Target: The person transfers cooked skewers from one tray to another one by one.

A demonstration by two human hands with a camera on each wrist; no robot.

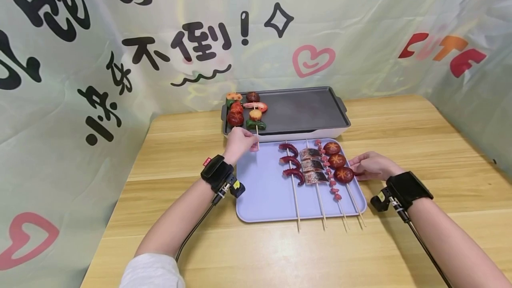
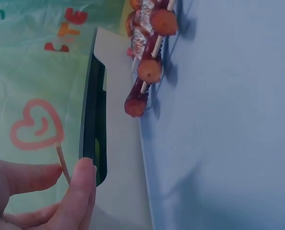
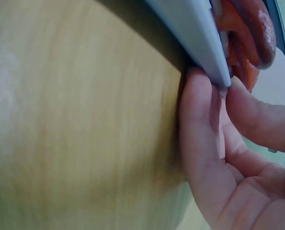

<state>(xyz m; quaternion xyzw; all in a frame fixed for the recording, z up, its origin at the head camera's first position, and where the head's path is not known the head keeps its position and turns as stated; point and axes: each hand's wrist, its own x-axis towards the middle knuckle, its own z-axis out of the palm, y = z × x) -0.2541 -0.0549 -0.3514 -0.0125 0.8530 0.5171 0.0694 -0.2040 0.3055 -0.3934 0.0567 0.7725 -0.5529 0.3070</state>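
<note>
Counter (image 1: 192, 150): wood, across the middle and bottom of the frame.
Grill (image 1: 304, 110): black top, a bit above the middle of the frame.
Tray (image 1: 258, 190): light purple, just below the grill; four skewers (image 1: 337, 161) lie on its right side.
Right hand (image 1: 374, 166): right of the middle, thumb and fingers pinching the tray's edge.
Left hand (image 1: 240, 142): near the middle, pinching a stick (image 1: 258, 133); its food sits at the grill's left end.

Bkgd cloth (image 1: 360, 17) reads "快乐不倒!" (image 1: 139, 50) L/ctr, "CUTE" (image 1: 450, 48) R side.
</note>
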